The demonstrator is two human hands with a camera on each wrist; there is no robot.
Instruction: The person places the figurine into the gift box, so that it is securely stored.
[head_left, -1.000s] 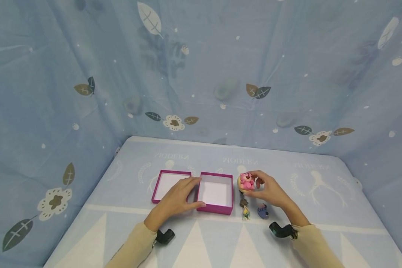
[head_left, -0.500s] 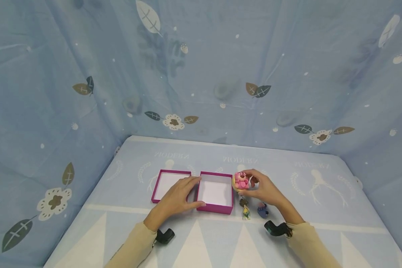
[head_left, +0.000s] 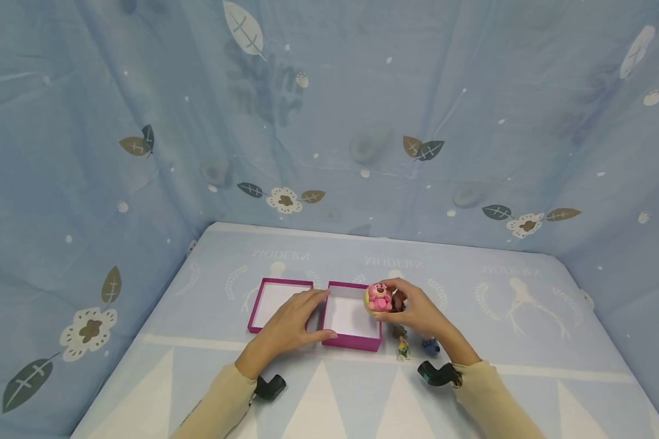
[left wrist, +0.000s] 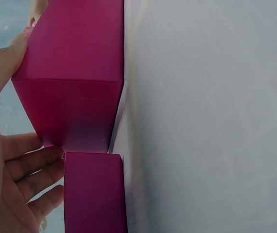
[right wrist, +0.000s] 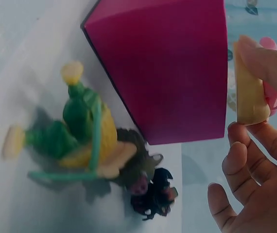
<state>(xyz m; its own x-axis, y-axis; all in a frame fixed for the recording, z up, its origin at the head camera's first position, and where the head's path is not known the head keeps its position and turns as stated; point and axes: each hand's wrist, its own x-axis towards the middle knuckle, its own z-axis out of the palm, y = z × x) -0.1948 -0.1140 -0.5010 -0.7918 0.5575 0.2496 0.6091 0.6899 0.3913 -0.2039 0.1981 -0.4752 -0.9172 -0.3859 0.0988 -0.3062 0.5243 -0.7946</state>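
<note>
My right hand [head_left: 421,314] pinches a pink bear figure [head_left: 381,297] with a round yellow base between thumb and fingers. It is held at the right rim of an open magenta box [head_left: 352,342] with a white inside. In the right wrist view the yellow base [right wrist: 250,97] shows edge-on beside the box wall. My left hand [head_left: 288,326] rests at the box's left side, its thumb and extended fingers touching the edges. A figure in green and yellow [head_left: 403,349] lies right of the box, with a small dark figure [right wrist: 153,196] by its head.
A shallow magenta lid [head_left: 277,299], white inside, lies left of the box, partly behind my left hand. A small blue figure [head_left: 431,347] lies under my right wrist. Patterned blue cloth [head_left: 329,122] hangs behind the table.
My right hand has carried the pink bear figure leftward, from right of the box to its right rim. My left hand and the box have stayed put.
</note>
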